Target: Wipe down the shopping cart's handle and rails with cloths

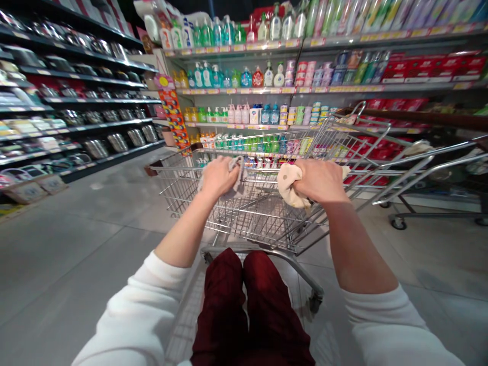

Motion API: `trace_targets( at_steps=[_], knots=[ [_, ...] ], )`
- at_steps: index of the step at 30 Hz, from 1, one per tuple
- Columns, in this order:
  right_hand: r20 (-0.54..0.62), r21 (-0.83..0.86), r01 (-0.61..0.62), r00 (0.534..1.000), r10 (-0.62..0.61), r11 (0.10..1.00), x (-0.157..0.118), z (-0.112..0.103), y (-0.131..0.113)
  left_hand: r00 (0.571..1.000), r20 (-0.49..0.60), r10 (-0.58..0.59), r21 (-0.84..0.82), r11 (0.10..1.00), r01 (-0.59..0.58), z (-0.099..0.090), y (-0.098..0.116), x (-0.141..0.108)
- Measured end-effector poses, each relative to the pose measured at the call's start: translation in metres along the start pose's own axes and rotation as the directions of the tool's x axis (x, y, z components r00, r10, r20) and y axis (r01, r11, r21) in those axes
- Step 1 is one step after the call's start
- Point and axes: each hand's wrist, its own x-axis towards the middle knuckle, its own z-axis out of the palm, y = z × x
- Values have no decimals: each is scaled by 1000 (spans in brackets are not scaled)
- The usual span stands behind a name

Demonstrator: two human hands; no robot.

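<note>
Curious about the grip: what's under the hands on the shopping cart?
A grey cloth under the left hand, a cream cloth under the right hand; both hide where they grip the cart.

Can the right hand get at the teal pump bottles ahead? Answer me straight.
Probably not: the right hand clasps a cream cloth on the wire shopping cart, whose basket lies between it and the teal pump bottles on the shelf.

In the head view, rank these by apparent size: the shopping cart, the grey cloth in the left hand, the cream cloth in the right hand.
1. Shopping cart
2. Cream cloth and grey cloth: they look alike, and both are partly covered, so I can't rank them.
</note>
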Motion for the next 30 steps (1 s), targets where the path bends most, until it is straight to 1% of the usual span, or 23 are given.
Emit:
trace_targets(
  at_steps=[2,3,4,6,8,12,16,19,21,22,24,26,28,30],
  knots=[
    [-12,-6,2,1000,-2,1000,0,1,0,996,-7,84,-40,996,-84,6,37,-2],
    [-23,-10,3,1000,-4,1000,0,1,0,996,-15,89,-52,995,-90,9,52,-3],
    [-37,-14,6,999,-7,1000,-1,2,0,997,-31,75,-59,995,-77,12,64,-4],
    [-75,-22,12,997,-14,1000,-2,6,0,997,-72,35,-63,997,-40,16,76,-6],
    [-135,-21,19,991,-22,1000,-4,13,0,993,-114,21,-59,998,-28,20,78,-7],
    [-292,53,29,956,-12,998,-8,33,1,987,-153,54,-42,997,-62,25,71,-8],
    [-416,135,62,909,0,989,-12,57,3,981,-177,77,-37,996,-85,28,69,-8],
    [-507,146,88,862,-2,985,-17,74,0,981,-177,75,-38,996,-83,30,70,-8],
    [-557,151,81,830,17,985,-23,84,-5,981,-177,75,-41,996,-83,30,71,-8],
    [-568,153,71,823,29,986,-27,91,-9,981,-178,75,-44,996,-84,30,71,-8],
    [-557,146,66,830,27,987,-39,106,-16,980,-183,74,-50,995,-85,31,71,-8],
    [-510,134,108,860,-25,985,-57,127,-26,980,-186,77,-51,995,-88,31,71,-9],
    [-440,135,186,891,-109,973,-80,153,-36,979,-186,83,-41,995,-93,31,71,-9],
    [-379,149,237,910,-166,960,-102,180,-47,978,-183,97,-26,994,-103,32,71,-8]
  ],
)
